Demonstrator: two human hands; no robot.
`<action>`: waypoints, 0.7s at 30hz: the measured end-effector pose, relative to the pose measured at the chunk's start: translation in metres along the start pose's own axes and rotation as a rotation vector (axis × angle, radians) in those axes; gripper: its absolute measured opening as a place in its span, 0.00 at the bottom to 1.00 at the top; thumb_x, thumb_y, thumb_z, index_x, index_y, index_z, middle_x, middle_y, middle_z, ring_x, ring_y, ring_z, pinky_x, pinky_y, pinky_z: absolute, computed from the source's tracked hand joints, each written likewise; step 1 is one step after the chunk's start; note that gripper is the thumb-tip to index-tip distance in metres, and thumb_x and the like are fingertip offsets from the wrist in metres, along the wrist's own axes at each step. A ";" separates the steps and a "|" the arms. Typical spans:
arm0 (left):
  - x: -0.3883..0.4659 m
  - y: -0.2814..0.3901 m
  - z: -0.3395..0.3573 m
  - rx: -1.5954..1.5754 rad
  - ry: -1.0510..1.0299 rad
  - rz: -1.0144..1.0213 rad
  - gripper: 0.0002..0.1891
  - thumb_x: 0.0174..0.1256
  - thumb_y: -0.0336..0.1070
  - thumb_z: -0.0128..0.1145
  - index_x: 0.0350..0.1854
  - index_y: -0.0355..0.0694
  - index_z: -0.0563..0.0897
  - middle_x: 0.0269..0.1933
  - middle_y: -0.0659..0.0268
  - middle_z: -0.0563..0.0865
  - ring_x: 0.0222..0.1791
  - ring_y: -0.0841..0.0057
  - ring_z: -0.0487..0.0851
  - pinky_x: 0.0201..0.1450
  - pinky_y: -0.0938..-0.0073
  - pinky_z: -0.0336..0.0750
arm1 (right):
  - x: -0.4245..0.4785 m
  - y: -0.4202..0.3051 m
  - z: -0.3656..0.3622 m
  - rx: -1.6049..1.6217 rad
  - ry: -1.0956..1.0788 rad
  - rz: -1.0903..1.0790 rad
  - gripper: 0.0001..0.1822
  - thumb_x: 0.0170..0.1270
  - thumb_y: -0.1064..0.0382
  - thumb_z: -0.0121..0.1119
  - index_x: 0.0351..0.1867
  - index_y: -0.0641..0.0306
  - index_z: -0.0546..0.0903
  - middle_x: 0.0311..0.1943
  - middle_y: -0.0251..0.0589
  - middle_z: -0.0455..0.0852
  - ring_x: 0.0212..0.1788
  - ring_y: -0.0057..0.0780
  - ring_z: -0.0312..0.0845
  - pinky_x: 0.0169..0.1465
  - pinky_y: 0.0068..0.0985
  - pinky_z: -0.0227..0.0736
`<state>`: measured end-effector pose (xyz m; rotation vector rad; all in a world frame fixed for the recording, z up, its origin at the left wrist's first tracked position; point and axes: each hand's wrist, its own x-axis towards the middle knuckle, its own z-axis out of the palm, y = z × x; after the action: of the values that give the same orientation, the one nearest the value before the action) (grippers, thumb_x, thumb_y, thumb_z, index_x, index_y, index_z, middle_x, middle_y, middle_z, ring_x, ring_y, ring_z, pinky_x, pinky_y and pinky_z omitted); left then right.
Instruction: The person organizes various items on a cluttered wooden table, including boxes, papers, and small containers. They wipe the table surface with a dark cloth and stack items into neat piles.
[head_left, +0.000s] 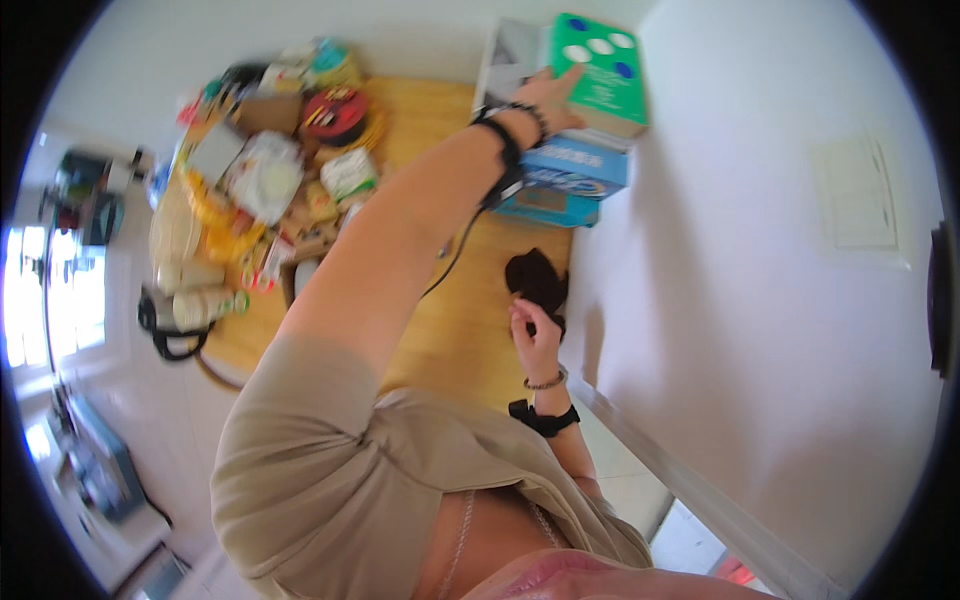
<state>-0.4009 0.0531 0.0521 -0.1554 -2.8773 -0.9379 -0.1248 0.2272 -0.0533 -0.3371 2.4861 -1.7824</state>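
Note:
My left hand (553, 97) reaches across to a stack by the wall, its fingers spread against the left side and cover of a thick green book (600, 71) with white and blue dots. Beneath the book are a blue box (577, 165) and a lighter blue box (547, 208). A grey and white item (514, 56) stands behind the wrist. My right hand (536, 337) is lower, with its fingers loosely curled beside a dark brown cloth-like item (536, 281) on the wooden table (450, 330). Whether it pinches anything is not visible. Both wrists wear a black strap and a bracelet.
A white wall (720, 262) borders the table on the right. At left, the table holds a red and black round container (337, 116), a plastic bag (266, 176), yellow packaging, red-handled scissors (257, 280), a bottle (206, 306) and a black-handled kettle (180, 341). A black cable (461, 251) hangs from my left wrist.

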 end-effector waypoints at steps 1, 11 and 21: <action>0.000 -0.003 0.001 -0.017 -0.011 -0.005 0.49 0.41 0.55 0.67 0.67 0.49 0.55 0.60 0.39 0.63 0.58 0.46 0.67 0.58 0.59 0.65 | 0.000 0.000 0.003 -0.033 -0.034 0.016 0.12 0.57 0.67 0.55 0.42 0.69 0.77 0.30 0.44 0.83 0.32 0.31 0.79 0.39 0.22 0.72; -0.263 0.065 -0.086 -0.602 -0.312 0.553 0.15 0.50 0.36 0.60 0.41 0.37 0.77 0.37 0.59 0.80 0.35 0.63 0.78 0.35 0.66 0.73 | -0.049 0.060 0.042 -0.322 -0.222 -0.200 0.16 0.59 0.63 0.55 0.46 0.69 0.76 0.36 0.45 0.83 0.39 0.30 0.80 0.44 0.23 0.73; -0.396 0.070 -0.271 -0.584 -0.294 0.738 0.05 0.53 0.31 0.55 0.30 0.37 0.81 0.27 0.67 0.81 0.27 0.77 0.80 0.29 0.79 0.72 | -0.020 -0.004 0.138 -0.218 -0.833 0.217 0.18 0.59 0.54 0.54 0.41 0.69 0.79 0.35 0.50 0.83 0.38 0.36 0.80 0.41 0.24 0.74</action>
<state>0.0200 -0.0758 0.2565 -1.3734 -2.3046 -1.5953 -0.0798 0.1024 -0.0960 -0.6335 1.9918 -0.9849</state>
